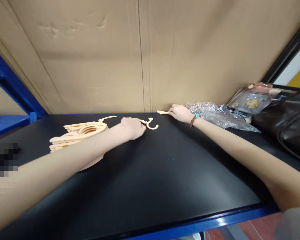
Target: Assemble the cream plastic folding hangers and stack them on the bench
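My left hand (pixel 133 128) is closed around a cream plastic hanger at the middle of the black table; the hanger's hook (pixel 152 126) sticks out to the right of my fingers. Farther right, near the cardboard, my right hand (pixel 180 113) pinches a thin cream piece (pixel 163 112) whose end points left. A stack of cream hangers (pixel 76 133) lies on the left of the table, partly hidden behind my left forearm. One hook (pixel 107 118) rises from that stack toward the cardboard.
Cardboard (pixel 95 60) stands along the back edge of the black table (pixel 150 186). Crumpled clear plastic (pixel 220 115), a clear decorated bag (pixel 252 100) and a dark leather bag (pixel 287 120) lie at the right. A blue frame (pixel 17 86) stands at the left.
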Motion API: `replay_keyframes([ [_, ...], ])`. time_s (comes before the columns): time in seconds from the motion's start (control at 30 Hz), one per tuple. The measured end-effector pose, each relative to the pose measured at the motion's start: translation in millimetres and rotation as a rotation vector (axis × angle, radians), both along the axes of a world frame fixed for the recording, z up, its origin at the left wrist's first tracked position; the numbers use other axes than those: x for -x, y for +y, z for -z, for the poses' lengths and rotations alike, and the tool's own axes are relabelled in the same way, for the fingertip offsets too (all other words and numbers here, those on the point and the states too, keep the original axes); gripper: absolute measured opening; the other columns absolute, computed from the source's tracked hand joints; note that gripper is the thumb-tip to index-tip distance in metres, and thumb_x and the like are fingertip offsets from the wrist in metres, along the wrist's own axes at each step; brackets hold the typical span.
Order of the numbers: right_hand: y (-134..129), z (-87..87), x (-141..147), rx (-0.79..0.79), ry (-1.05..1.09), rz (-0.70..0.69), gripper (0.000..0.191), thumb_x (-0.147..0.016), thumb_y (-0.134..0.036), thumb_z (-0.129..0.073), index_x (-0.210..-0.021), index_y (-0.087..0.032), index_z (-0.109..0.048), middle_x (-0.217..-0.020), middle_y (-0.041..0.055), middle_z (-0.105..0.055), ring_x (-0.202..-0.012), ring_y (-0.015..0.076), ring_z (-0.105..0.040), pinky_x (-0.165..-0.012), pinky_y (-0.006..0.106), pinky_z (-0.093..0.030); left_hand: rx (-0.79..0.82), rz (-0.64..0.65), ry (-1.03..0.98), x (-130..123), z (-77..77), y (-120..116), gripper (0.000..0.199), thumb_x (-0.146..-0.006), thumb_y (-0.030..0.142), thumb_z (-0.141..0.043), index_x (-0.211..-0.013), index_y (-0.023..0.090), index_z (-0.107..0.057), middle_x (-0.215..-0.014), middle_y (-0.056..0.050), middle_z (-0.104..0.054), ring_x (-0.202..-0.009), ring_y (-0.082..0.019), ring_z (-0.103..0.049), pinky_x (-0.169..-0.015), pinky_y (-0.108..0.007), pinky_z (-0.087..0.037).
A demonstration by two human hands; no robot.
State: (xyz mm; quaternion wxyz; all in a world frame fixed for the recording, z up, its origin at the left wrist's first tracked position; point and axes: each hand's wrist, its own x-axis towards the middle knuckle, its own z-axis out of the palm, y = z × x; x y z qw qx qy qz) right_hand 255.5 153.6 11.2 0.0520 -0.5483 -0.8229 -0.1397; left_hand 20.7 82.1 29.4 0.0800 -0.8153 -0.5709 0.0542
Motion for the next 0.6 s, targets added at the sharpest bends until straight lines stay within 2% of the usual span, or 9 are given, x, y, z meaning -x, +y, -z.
replay_keyframes([
  [0.07, -9, 1.3, 6, -0.012, 0.006, 0.001, 0.035, -0.098, -0.032, -0.037, -0.094, -0.012, -0.065, -0.102, 0.0123, -0.065, -0.091, 0.0185, -0.061, -0.079, 0.03, -0.042, -0.045, 0.031, 0.051, -14, 7.4, -30, 0.046, -0.096, 0.031, -0.039, -0.128, 0.0, -0.049, -0.102, -0.021, -0.066, -0.099, -0.031, -0.062, -0.084, -0.047, -0.048],
  [0.1, -16, 2.2, 10, -0.017, 0.01, -0.001, 0.037, -0.099, -0.033, -0.036, -0.092, -0.013, -0.065, -0.1, 0.012, -0.066, -0.088, 0.0185, -0.062, -0.074, 0.029, -0.041, -0.072, 0.067, 0.067, -21, 11.1, -45, 0.05, -0.095, 0.028, -0.037, -0.133, -0.003, -0.045, -0.104, -0.024, -0.066, -0.104, -0.034, -0.06, -0.086, -0.046, -0.045],
  [0.2, -41, 6.0, 19, -0.051, 0.009, -0.025, 0.037, -0.099, -0.036, -0.034, -0.093, -0.014, -0.063, -0.096, 0.0096, -0.067, -0.082, 0.0181, -0.061, -0.069, 0.028, -0.036, -0.113, 0.198, 0.084, -34, 17.8, -84, 0.052, -0.095, 0.031, -0.035, -0.138, 0.005, -0.042, -0.11, -0.022, -0.065, -0.109, -0.034, -0.058, -0.086, -0.041, -0.043],
  [0.3, -68, 10.0, 26, -0.095, -0.016, -0.072, 0.037, -0.1, -0.035, -0.032, -0.095, -0.013, -0.061, -0.094, 0.009, -0.065, -0.081, 0.0185, -0.06, -0.069, 0.029, -0.033, -0.14, 0.255, 0.073, -34, 11.7, -95, 0.051, -0.096, 0.034, -0.03, -0.136, 0.007, -0.045, -0.103, -0.019, -0.067, -0.097, -0.03, -0.062, -0.082, -0.039, -0.044],
  [0.33, -75, 11.3, 27, -0.11, -0.028, -0.087, 0.036, -0.1, -0.034, -0.032, -0.096, -0.013, -0.061, -0.095, 0.0095, -0.065, -0.083, 0.0191, -0.059, -0.07, 0.029, -0.032, -0.154, 0.235, 0.075, -31, 6.4, -91, 0.05, -0.096, 0.033, -0.03, -0.135, 0.006, -0.046, -0.102, -0.018, -0.067, -0.096, -0.03, -0.062, -0.082, -0.039, -0.044],
  [0.4, -85, 13.6, 27, -0.127, -0.052, -0.112, 0.034, -0.099, -0.031, -0.034, -0.095, -0.014, -0.062, -0.093, 0.0092, -0.064, -0.084, 0.0203, -0.058, -0.069, 0.03, -0.029, -0.165, 0.111, 0.082, -21, -7.9, -70, 0.046, -0.096, 0.031, -0.033, -0.129, 0.006, -0.051, -0.109, -0.02, -0.065, -0.102, -0.032, -0.06, -0.085, -0.042, -0.043],
  [0.5, -89, 17.0, 26, -0.151, -0.066, -0.127, 0.034, -0.1, -0.026, -0.031, -0.095, -0.015, -0.062, -0.092, 0.0083, -0.064, -0.086, 0.0208, -0.057, -0.068, 0.031, -0.027, -0.121, -0.072, 0.071, 7, -30.8, -23, 0.03, -0.092, 0.026, -0.046, -0.103, 0.006, -0.066, -0.098, -0.018, -0.068, -0.097, -0.034, -0.063, -0.081, -0.046, -0.047],
  [0.53, -89, 17.9, 26, -0.158, -0.065, -0.126, 0.035, -0.1, -0.026, -0.029, -0.095, -0.015, -0.062, -0.093, 0.0082, -0.064, -0.086, 0.0208, -0.056, -0.068, 0.031, -0.026, -0.103, -0.126, 0.055, 17, -36.8, -8, 0.027, -0.091, 0.027, -0.05, -0.097, 0.007, -0.066, -0.093, -0.016, -0.068, -0.092, -0.032, -0.064, -0.078, -0.047, -0.049],
  [0.6, -89, 19.3, 25, -0.17, -0.061, -0.12, 0.037, -0.101, -0.027, -0.027, -0.096, -0.016, -0.062, -0.094, 0.0081, -0.064, -0.086, 0.0207, -0.056, -0.068, 0.031, -0.026, -0.107, -0.144, -0.012, 38, -44.4, 16, 0.028, -0.091, 0.035, -0.055, -0.106, 0.013, -0.061, -0.102, -0.008, -0.065, -0.091, -0.02, -0.063, -0.081, -0.041, -0.052],
])
